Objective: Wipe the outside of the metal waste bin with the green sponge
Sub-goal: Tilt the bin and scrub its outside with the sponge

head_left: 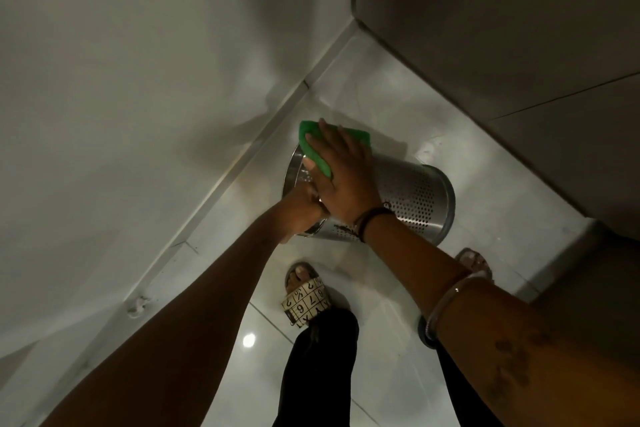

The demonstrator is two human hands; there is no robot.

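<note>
A perforated metal waste bin [412, 194] is held tilted on its side above the floor, its open mouth turned to the left. My left hand [300, 208] grips the bin's rim at the mouth, partly hidden behind my right wrist. My right hand [341, 172] lies flat on a green sponge [313, 146], pressing it against the upper outside of the bin near the rim. Dark specks show on the bin's lower side.
A white wall [138, 97] runs along the left with a skirting strip. A grey panel [502, 28] closes the corner on the right. Below are a glossy tiled floor [374, 97] and my sandalled feet [304, 295].
</note>
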